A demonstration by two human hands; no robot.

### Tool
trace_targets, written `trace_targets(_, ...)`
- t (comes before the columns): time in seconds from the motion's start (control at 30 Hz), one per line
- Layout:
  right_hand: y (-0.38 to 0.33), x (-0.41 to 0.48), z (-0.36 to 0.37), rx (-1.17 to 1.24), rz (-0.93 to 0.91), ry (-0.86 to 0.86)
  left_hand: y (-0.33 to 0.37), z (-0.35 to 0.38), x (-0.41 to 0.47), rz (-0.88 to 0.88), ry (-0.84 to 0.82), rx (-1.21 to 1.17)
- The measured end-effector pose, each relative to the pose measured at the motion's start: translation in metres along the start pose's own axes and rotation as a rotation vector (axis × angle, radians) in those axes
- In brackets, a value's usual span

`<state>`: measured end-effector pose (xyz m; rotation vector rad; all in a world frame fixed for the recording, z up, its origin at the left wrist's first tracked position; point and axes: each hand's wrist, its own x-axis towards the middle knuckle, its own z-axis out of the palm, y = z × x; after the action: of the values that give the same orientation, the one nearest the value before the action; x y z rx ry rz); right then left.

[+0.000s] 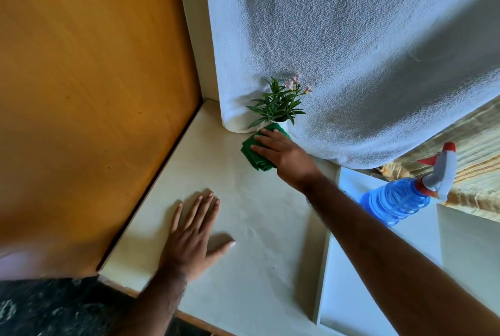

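A folded green cloth [253, 153] lies on the cream ledge [243, 214], at the foot of a small potted plant [278, 104] with green leaves and pink flowers. My right hand [281, 153] presses flat on the cloth with straight fingers, covering its right part. My left hand [193, 235] rests flat on the ledge nearer to me, fingers spread, holding nothing. The plant's white pot is mostly hidden behind the cloth and my right hand.
A white curtain [351, 51] hangs behind the plant and drapes onto the ledge. An orange-brown wall [89, 92] bounds the ledge on the left. A blue spray bottle [400, 197] with a white and red trigger stands right of my forearm, beside white frame edges [324, 268].
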<state>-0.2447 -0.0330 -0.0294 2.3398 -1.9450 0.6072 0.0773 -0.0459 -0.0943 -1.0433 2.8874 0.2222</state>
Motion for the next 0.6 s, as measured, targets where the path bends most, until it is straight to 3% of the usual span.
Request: trace_targets(0.6, 0.002, -0.004, -0.001, 0.018, -0.049, -0.127, 0.000, 0.001, 0.000, 0.014, 0.010, 0.000)
